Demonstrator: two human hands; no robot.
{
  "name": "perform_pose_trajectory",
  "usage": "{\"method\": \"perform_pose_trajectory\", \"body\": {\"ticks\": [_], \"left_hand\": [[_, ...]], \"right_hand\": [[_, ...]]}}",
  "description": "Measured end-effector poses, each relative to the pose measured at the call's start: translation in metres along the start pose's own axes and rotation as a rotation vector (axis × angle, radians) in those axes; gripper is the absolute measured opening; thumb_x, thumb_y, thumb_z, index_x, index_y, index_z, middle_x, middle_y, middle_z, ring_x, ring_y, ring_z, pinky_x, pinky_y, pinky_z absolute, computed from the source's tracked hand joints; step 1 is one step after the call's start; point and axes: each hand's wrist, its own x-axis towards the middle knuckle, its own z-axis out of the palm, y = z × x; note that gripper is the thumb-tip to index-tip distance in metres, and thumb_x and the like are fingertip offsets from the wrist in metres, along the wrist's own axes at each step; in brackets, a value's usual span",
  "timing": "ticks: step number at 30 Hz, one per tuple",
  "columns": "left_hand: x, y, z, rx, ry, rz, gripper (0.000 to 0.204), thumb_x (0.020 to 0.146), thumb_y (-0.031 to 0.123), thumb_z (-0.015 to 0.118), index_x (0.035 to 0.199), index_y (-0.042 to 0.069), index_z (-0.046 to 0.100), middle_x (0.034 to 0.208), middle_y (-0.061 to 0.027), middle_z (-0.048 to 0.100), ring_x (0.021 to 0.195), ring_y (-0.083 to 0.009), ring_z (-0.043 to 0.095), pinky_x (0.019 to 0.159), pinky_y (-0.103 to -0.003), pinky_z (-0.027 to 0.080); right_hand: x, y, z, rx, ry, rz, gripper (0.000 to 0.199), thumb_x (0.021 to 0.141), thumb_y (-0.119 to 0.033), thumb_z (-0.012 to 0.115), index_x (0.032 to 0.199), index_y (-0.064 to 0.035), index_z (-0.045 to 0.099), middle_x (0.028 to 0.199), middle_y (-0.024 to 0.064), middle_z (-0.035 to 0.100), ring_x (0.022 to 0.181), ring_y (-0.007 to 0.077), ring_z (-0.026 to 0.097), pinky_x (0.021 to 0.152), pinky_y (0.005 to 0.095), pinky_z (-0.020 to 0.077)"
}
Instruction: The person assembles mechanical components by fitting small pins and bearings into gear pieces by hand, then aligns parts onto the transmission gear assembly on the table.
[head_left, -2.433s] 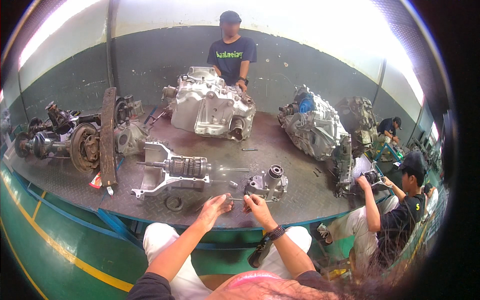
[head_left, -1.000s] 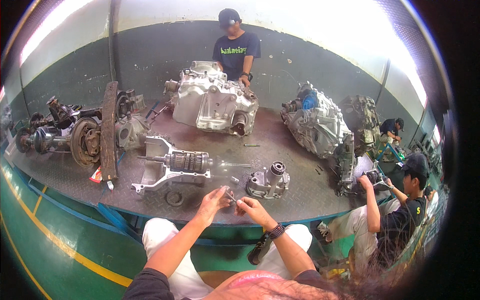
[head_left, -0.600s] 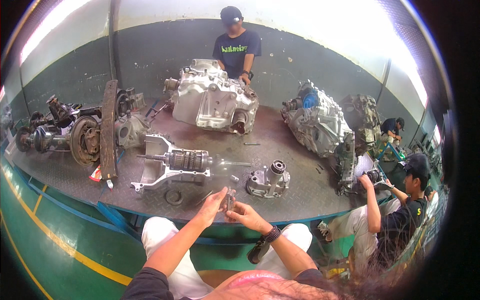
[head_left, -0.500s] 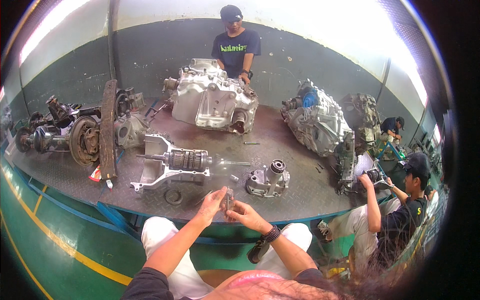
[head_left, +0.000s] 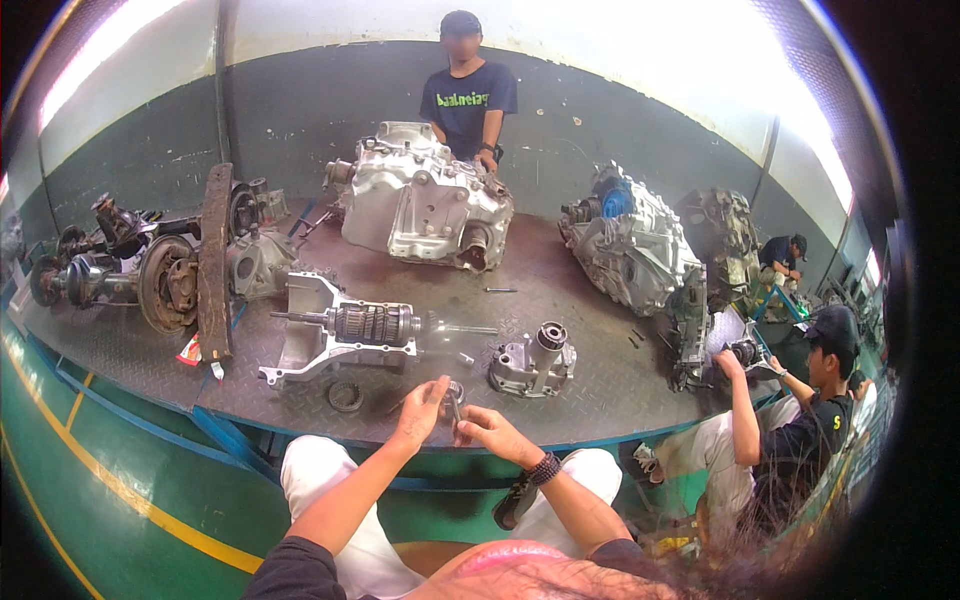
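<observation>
A workshop with a dark grey lower wall and a green floor crossed by a yellow line; in the middle stands a long brown table (head_left: 560, 300) of chequered steel plate. The seated person in white trousers holds both hands just above its near edge. The left hand (head_left: 423, 413) and the right hand (head_left: 487, 430) meet around a small round metal ring part with a short pin (head_left: 455, 398), fingers of both pinched on it, so the hands are narrow and closed on the piece, almost touching each other. A dark beaded bracelet (head_left: 541, 468) sits on the right wrist.

Just beyond the hands lies a silver cast housing with a ribbed gear shaft (head_left: 345, 335) laid across it, and beside it to the right a small grey aluminium housing with an upright tube (head_left: 532, 362). A dark flat ring (head_left: 345, 396) rests on the table left of the hands. Farther back sits a large silver gearbox casing (head_left: 425, 200), with a person in a dark shirt (head_left: 468, 95) standing behind it. At the left end lies a rusty axle with a brake drum (head_left: 150, 280). On the right, another person in a black cap (head_left: 815, 400) works at a grey transmission (head_left: 640, 245).
</observation>
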Motion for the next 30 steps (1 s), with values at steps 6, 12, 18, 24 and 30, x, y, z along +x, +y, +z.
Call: {"method": "perform_pose_trajectory", "body": {"ticks": [6,12,18,24,30], "left_hand": [[-0.004,0.006,0.001,-0.017,-0.015,-0.077,0.056,0.099,0.058,0.063,0.111,0.004,0.073,0.092,0.0016,0.067,0.076,-0.0077,0.054,0.073,-0.026,0.046],[-0.011,0.02,0.003,-0.071,-0.089,-0.102,0.052,0.099,0.056,0.065,0.111,0.006,0.074,0.096,0.0021,0.07,0.076,-0.0073,0.055,0.073,-0.026,0.047],[-0.013,0.02,0.006,-0.068,-0.124,-0.012,0.044,0.1,0.045,0.068,0.118,0.005,0.073,0.098,0.0026,0.07,0.073,-0.0055,0.054,0.067,-0.024,0.044],[-0.012,0.015,0.012,0.024,-0.139,0.098,0.047,0.1,0.04,0.069,0.126,0.001,0.071,0.106,-0.002,0.071,0.079,-0.0077,0.057,0.076,-0.027,0.051],[-0.013,0.01,0.013,0.29,-0.049,0.249,0.043,0.099,0.036,0.07,0.126,0.003,0.071,0.116,-0.0123,0.076,0.102,-0.0195,0.07,0.09,-0.034,0.053]], "right_hand": [[-0.001,-0.007,0.01,0.032,0.11,0.058,0.023,0.102,-0.024,0.07,0.106,-0.0025,0.063,0.095,0.0008,0.069,0.086,0.0074,0.064,0.077,0.0252,0.0539],[-0.001,0.0,0.006,-0.052,0.121,0.006,0.023,0.099,-0.022,0.074,0.107,-0.0023,0.064,0.093,0.0,0.069,0.085,0.0073,0.064,0.076,0.0254,0.0542],[0.002,0.005,0.004,-0.286,0.319,-0.001,0.028,0.095,-0.023,0.077,0.106,0.0002,0.067,0.09,0.0067,0.073,0.078,0.0125,0.067,0.071,0.0313,0.056],[0.009,0.017,0.0,-0.491,0.43,-0.059,0.028,0.09,-0.023,0.079,0.102,0.0004,0.07,0.086,0.0121,0.075,0.075,0.0183,0.072,0.071,0.0347,0.0567],[0.014,0.01,0.009,-0.639,0.482,0.022,0.028,0.09,-0.029,0.076,0.098,-0.0019,0.074,0.093,0.0171,0.075,0.081,0.0338,0.071,0.076,0.0419,0.0557]]}}
